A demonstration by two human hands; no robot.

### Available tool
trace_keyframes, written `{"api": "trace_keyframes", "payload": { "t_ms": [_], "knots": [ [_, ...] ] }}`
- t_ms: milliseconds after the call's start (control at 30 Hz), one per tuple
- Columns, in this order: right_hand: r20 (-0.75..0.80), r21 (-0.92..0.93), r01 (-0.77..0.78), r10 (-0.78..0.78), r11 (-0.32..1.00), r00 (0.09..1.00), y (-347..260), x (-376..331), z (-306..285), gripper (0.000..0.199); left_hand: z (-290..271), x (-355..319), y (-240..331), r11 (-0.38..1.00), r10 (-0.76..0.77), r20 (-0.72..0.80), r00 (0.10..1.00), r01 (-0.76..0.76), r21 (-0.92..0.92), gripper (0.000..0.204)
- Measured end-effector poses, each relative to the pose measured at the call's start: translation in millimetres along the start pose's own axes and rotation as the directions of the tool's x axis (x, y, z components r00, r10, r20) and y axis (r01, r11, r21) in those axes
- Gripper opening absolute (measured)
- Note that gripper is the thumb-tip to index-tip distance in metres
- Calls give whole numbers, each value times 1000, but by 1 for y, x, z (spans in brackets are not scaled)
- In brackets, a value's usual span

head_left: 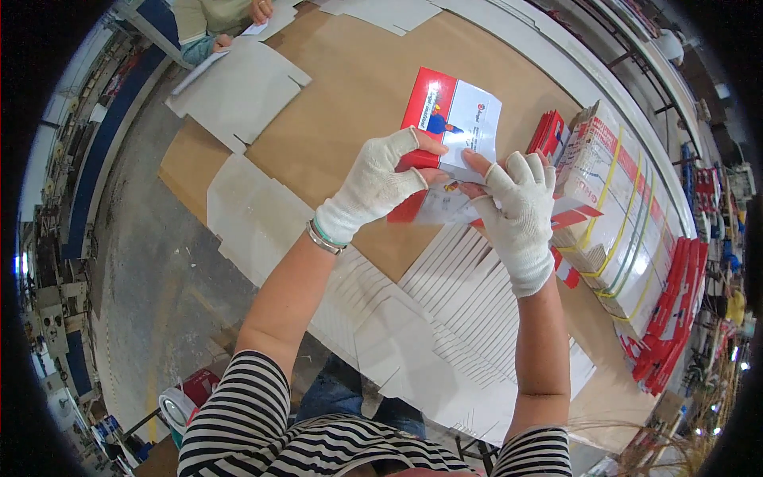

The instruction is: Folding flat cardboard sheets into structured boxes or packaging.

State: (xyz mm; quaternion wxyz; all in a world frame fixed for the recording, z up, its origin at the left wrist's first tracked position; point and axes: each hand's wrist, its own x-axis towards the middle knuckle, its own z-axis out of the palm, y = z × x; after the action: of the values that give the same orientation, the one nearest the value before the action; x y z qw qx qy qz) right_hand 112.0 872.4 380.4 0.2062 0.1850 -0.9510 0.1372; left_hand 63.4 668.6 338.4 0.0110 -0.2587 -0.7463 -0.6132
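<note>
Both of my hands wear white gloves that leave the fingertips bare. Between them is a red and white printed cardboard carton, bent along a crease across its middle, with its lower part tilted under my fingers. My left hand pinches the carton's left side, thumb and fingers at the crease. On the other side, my right hand grips the crease with its thumb and fingertips, the other fingers curled. Below the carton, a fanned stack of white cardboard sheets lies on the table, its printed faces, if any, not showing.
A bundle of cartons with yellow straps stands at the right, beside red flat cartons. Brown cardboard covers the table. Grey-white sheets lie at the far left, where another person's hand holds paper.
</note>
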Motion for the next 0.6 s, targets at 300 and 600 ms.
{"api": "trace_keyframes", "payload": {
  "t_ms": [300,600],
  "knots": [
    [-22,-23,66,-67,998,998,-3,8,2,36,-6,-4,4,998,48,-55,997,-49,-26,26],
    [46,-151,96,-90,984,995,-3,13,15,55,-15,-14,-7,975,65,-24,998,-58,213,63]
  ]
}}
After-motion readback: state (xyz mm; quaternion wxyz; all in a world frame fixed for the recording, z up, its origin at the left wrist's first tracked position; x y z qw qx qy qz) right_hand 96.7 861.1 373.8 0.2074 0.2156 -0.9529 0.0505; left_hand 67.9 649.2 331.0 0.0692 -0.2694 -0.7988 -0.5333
